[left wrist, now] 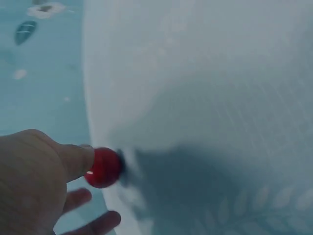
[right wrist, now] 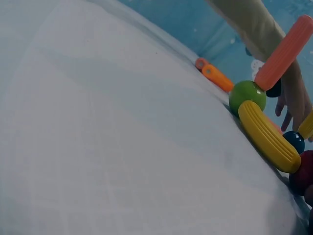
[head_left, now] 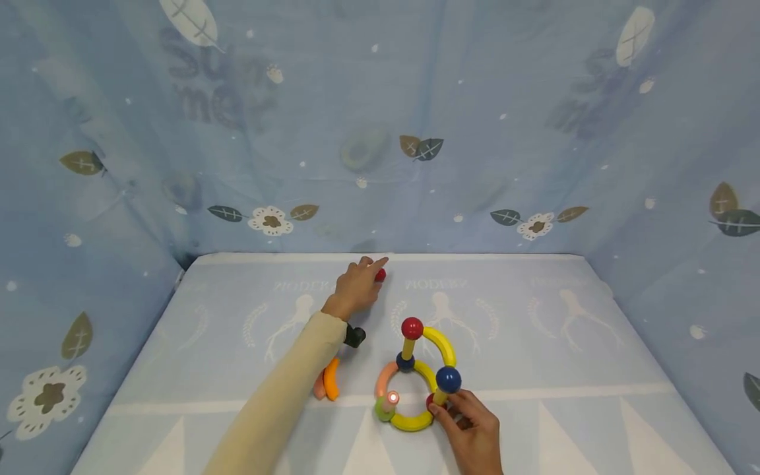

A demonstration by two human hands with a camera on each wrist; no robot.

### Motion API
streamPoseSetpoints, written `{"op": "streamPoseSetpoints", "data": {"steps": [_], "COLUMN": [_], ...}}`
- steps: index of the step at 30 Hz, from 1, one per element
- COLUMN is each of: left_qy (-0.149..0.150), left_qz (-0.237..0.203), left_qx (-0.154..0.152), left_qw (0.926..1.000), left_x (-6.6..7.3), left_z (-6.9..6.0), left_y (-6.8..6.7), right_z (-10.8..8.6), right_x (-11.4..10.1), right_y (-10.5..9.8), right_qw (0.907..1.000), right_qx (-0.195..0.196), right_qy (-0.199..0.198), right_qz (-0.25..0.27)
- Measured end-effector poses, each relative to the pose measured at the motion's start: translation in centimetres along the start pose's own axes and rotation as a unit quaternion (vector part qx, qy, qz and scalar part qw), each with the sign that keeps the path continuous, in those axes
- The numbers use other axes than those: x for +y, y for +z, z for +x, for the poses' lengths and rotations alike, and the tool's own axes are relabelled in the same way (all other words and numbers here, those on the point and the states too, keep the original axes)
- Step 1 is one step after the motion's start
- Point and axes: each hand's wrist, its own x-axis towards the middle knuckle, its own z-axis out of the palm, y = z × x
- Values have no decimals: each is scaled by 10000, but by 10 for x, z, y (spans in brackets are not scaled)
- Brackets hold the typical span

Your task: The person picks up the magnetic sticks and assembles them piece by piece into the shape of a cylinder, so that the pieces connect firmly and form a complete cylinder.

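Note:
Near the table's far edge, my left hand (head_left: 358, 285) reaches over a loose red ball (head_left: 380, 275), its fingers spread. In the left wrist view the thumb touches or overlaps that red ball (left wrist: 104, 168). At the front, my right hand (head_left: 472, 429) pinches the red ball (head_left: 431, 401) at the lower right corner of a ball-and-stick structure, by its upright yellow stick (head_left: 440, 398). The structure has a ring of curved sticks, a green ball (right wrist: 247, 97), an upright pink stick (right wrist: 284, 53), a raised red ball (head_left: 412, 328) and a raised blue ball (head_left: 448, 379) joined by a yellow arc (head_left: 441, 346).
Left of the structure lie an orange curved stick (head_left: 331, 380) and a pink one (head_left: 319, 386), partly behind my left sleeve (head_left: 279, 396). A black object (head_left: 355, 336) shows beside the left wrist. A blue patterned curtain (head_left: 380, 132) hangs behind the table (head_left: 534, 422).

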Motion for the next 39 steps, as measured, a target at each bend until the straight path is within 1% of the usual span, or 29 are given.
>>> {"op": "streamPoseSetpoints", "data": {"steps": [3,6,9,12,14,16,19,22,25,27,29,32,34,36,39], "left_qy": [128,222,301,333,404,580,1028,1557,2170,2520,2777,2900,2926,2941,2891], "left_qz": [287,206,75,-112,-301,-555,-885,-1087,-1132,-1106,-1118,-1084,-990,-832,-640], "left_qx": [-130,-128,-160,-137,-39,124,331,506,591,485,173,-354,-549,-580,-549], "left_qw": [9994,9995,9994,9993,9987,9967,9902,9805,9678,9602,9540,9502,9495,9504,9536], "left_x": [-7,-10,-11,-13,-14,-16,-15,-3,18,33,46,60,66,68,69], "left_z": [7,6,-1,-13,-24,-37,-61,-87,-113,-130,-145,-163,-171,-175,-178], "left_y": [10,14,11,3,-5,-15,-37,-60,-80,-88,-91,-88,-84,-80,-75], "right_z": [-2,-2,-1,-1,0,0,0,-1,-1,-2,-2,-2,-2,-2,-2], "right_x": [0,-1,-1,-2,-2,-1,0,1,2,2,2,2,2,3,3], "right_y": [1,1,-1,-2,-3,-3,-3,-3,-3,-3,-3,-3,-2,-2,-2], "right_qw": [9999,9999,9999,9999,9998,9998,9998,9999,10000,9999,9999,9997,9997,9997,9998], "right_qx": [-48,-68,-50,-36,-63,-82,-94,-68,-46,-48,-68,-137,-178,-197,-199], "right_qy": [-80,-134,-115,-25,21,51,69,50,16,44,87,161,157,130,81], "right_qz": [96,70,-26,-140,-182,-175,-134,-98,-84,-86,-89,-73,-49,-39,-10]}}
